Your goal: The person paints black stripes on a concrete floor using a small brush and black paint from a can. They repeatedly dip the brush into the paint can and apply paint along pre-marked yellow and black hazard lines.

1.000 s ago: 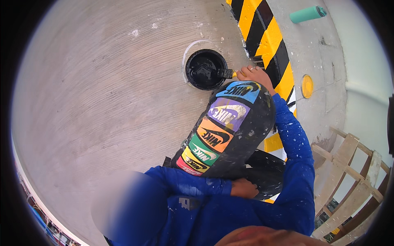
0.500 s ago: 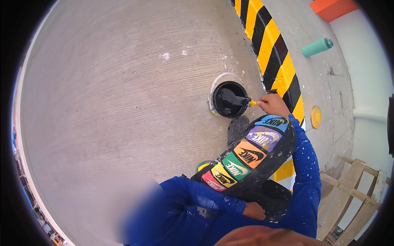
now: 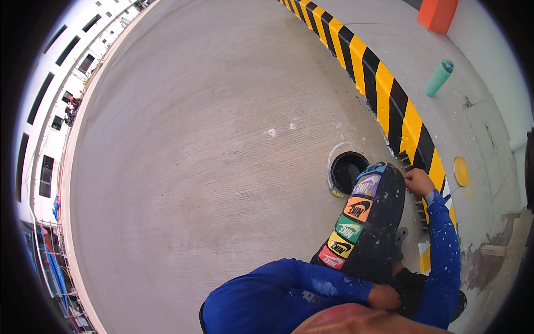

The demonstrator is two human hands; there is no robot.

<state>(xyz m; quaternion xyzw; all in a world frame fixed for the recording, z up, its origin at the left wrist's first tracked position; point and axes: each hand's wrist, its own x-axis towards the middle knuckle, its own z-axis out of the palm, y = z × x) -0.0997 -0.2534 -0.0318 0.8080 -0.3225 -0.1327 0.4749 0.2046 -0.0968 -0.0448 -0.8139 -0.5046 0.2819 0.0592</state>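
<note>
Right hand (image 3: 418, 181) has left the black pot (image 3: 349, 170) and now sits closed by the striped curb (image 3: 409, 125). I can't tell what it holds.

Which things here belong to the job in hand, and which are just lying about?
In use:
- right hand, against the striped curb
- black pot, on the floor beside the curb

Lying about, on the ledge behind the curb:
- teal bottle
- yellow disc
- orange block
</note>
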